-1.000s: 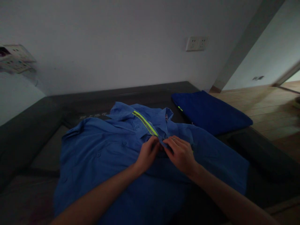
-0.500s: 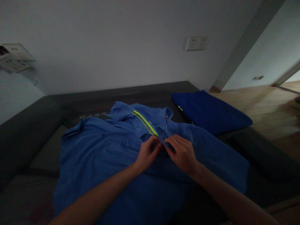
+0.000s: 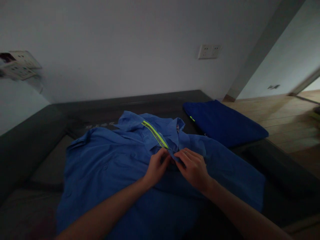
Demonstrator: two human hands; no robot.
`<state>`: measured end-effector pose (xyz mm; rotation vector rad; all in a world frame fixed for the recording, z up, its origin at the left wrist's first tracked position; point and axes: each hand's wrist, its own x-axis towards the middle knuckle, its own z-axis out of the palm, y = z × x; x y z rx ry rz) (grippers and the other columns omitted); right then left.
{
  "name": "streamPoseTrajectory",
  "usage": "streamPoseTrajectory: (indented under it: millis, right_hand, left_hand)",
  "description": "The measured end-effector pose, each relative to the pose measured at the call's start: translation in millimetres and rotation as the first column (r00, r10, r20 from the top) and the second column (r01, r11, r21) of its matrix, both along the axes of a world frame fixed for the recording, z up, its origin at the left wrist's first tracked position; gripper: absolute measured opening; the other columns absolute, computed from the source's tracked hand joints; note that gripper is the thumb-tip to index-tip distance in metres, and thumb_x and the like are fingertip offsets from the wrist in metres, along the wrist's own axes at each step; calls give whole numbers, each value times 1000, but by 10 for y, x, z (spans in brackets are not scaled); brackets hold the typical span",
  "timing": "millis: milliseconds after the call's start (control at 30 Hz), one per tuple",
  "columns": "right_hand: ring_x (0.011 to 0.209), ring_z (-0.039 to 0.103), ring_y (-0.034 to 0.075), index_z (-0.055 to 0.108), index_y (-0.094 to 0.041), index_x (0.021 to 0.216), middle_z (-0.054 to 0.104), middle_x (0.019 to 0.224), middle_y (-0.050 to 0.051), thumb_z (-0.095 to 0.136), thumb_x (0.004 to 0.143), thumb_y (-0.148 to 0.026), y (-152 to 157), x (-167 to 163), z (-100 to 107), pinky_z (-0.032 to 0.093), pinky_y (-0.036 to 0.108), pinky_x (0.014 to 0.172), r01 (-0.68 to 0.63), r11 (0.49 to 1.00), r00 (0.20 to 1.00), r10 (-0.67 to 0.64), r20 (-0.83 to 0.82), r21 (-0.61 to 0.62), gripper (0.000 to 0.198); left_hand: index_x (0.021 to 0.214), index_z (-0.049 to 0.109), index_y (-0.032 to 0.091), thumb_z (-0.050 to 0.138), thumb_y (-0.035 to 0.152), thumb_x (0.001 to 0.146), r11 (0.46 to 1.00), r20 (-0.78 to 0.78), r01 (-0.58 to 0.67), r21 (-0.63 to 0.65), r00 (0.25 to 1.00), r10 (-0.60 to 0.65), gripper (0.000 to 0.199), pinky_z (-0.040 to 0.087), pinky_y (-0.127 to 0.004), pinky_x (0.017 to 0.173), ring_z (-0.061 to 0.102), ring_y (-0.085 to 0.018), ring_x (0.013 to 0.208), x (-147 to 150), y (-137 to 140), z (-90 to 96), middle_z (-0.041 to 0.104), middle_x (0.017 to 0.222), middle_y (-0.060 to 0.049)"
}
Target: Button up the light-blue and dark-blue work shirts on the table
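Note:
A blue work shirt (image 3: pixel 115 170) lies spread out, its collar toward the wall. Across its upper chest runs a yellow-green and grey reflective strip (image 3: pixel 155 134). At the lower end of that strip my left hand (image 3: pixel 158 164) pinches the shirt's fabric edge between thumb and fingers. Just to its right, my right hand (image 3: pixel 192 166) grips the same edge, with a ring on one finger. The fingertips of both hands nearly meet, and whatever small part lies between them is hidden. Buttons show on the shirt's left side.
The shirt lies on a dark surface (image 3: pixel 160 98) with pale printed characters, against a wall. A folded darker blue garment (image 3: pixel 225 125) lies at the back right. Wall sockets (image 3: pixel 209 51) are above it, and a socket block (image 3: pixel 21 65) is at the far left.
The view has tilted slightly, so everything sits a little lower. Both hands stay at the same spot on the shirt; their fingers have shifted only slightly.

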<state>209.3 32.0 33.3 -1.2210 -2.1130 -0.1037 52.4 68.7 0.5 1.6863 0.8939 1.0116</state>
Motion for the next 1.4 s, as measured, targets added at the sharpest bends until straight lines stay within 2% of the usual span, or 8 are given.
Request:
streamPoseTrajectory:
  millis: [500, 667, 833, 967, 1067, 1167, 1300, 1400]
  right_hand:
    - [73, 61, 20, 62, -18, 88, 67, 78, 7, 44, 91, -13, -2, -26, 28, 47, 30, 69, -49, 999, 998, 48, 48, 20, 20]
    - [77, 62, 20, 61, -18, 91, 66, 81, 6, 47, 90, -16, 70, 115, 39, 47, 30, 71, 12, 998, 992, -20, -126, -70, 15]
    - [75, 63, 20, 61, -20, 86, 68, 81, 4, 52, 88, -23, 222, 338, 57, 48, 29, 70, 148, 977, 914, -194, -355, -153, 10]
    - [75, 64, 20, 63, -20, 84, 68, 79, 3, 56, 85, -29, 315, 444, 56, 48, 29, 69, 168, 965, 857, -244, -454, -201, 12]
    - [76, 64, 20, 64, -19, 83, 68, 79, 3, 56, 84, -31, 348, 486, 66, 47, 30, 70, 172, 960, 828, -263, -495, -222, 14]
    - [76, 63, 21, 64, -19, 80, 68, 78, 3, 57, 83, -32, 367, 530, 89, 46, 31, 70, 188, 957, 815, -277, -509, -221, 15]
    - [76, 62, 21, 66, -18, 80, 69, 78, 4, 58, 83, -34, 383, 584, 120, 46, 32, 71, 210, 956, 818, -286, -500, -202, 18]
    - [75, 63, 22, 67, -18, 79, 69, 77, 4, 60, 81, -36, 374, 606, 155, 46, 32, 70, 235, 954, 815, -298, -496, -186, 20]
  left_hand:
    - [73, 48, 18, 54, 32, 86, 991, 114, 3, -131, 993, 12, 21, 38, -20, 52, 49, -10, 53, 15, 32, -9, 53, 60, 3]
    - [80, 53, 17, 50, 35, 90, 1000, 19, -5, -19, 1000, 5, 20, 41, -22, 58, 53, -12, 60, 0, 44, 31, 58, 66, 1]
    - [90, 55, 17, 44, 25, 92, 984, -65, -115, 135, 990, 124, 13, 44, -25, 70, 57, -14, 74, -71, 174, 119, 60, 79, -2]
    - [97, 55, 18, 45, 15, 87, 916, -188, -170, 363, 950, 251, 16, 45, -31, 82, 57, -17, 87, -217, 340, 221, 61, 92, -4]
    - [103, 56, 19, 48, 12, 83, 853, -334, -154, 498, 874, 353, 23, 42, -37, 90, 54, -21, 98, -359, 441, 271, 60, 101, -6]
    - [105, 56, 20, 53, 15, 82, 847, -425, -144, 512, 814, 395, 24, 42, -39, 91, 52, -23, 102, -471, 474, 281, 59, 106, -7]
    - [102, 54, 19, 54, 17, 84, 883, -460, -121, 453, 817, 348, 18, 43, -35, 81, 55, -20, 89, -512, 374, 274, 58, 93, -4]
    - [99, 55, 20, 56, 20, 85, 862, -480, -153, 483, 777, 407, 14, 39, -36, 80, 54, -20, 87, -482, 260, 280, 58, 90, -2]
